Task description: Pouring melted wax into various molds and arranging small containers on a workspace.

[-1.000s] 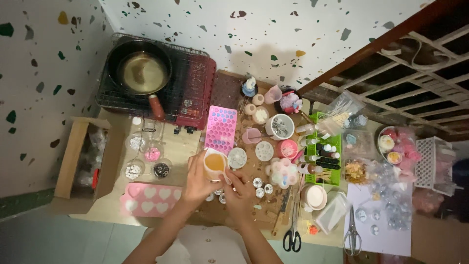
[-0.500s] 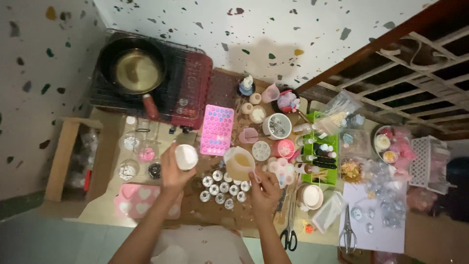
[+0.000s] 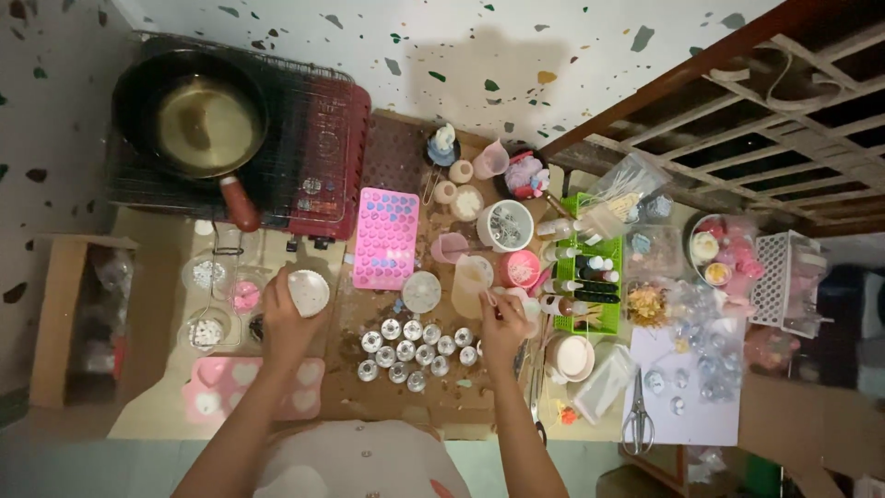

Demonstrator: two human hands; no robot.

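Hands parted over the cluttered surface (image 3: 369, 406) — the right hand (image 3: 502, 327) now sets the measuring cup (image 3: 470, 284) down at 2 o'clock of the small metal tins (image 3: 415, 352), fingers gripping its handle, while the left hand (image 3: 284, 323) has drawn away to 9 o'clock, fingers closed around a white round container (image 3: 308, 292).

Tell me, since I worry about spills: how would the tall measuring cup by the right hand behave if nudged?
The measuring cup stands upright, taller than wide, so it could tip. It looks like thin translucent plastic, probably light. The right hand holds its handle, which likely steadies it, with small metal cups close by.
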